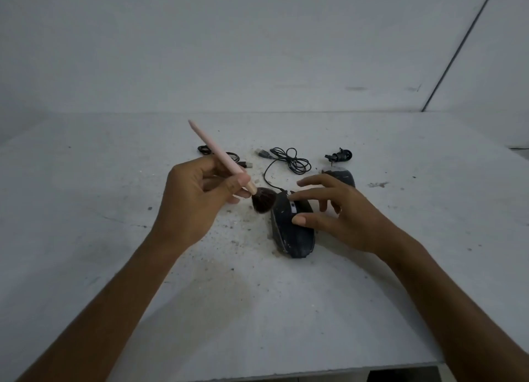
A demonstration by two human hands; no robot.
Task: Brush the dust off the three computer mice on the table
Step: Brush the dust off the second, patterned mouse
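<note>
The step in hand looks like the brushing of the middle mouse. The black, dust-streaked corded computer mouse (289, 238) lies near the middle of the pale grey surface (114, 252), its cable running off toward the far edge. The left hand (194, 192) holds a pink-handled brush with a dark, fluffy head (223, 164); its grip is closed round the lower handle, with the bristles (263, 201) at the mouse's front left corner, whether touching it or just beside it I cannot tell. The right hand (352, 218) steadies the mouse with a wide, loose grip: thumb resting on top, forefinger tip at the front, the other fingers spread and holding nothing.

A second dark mouse (342, 175) shows just behind the right hand, nearer the far edge, still pale with dust. A third is not in sight; it may be hidden behind the left hand. Grit (229, 232) is scattered on the surface left of the middle mouse.

The next move probably calls for sweeping the bristles across the shell while the right hand keeps it from sliding.
</note>
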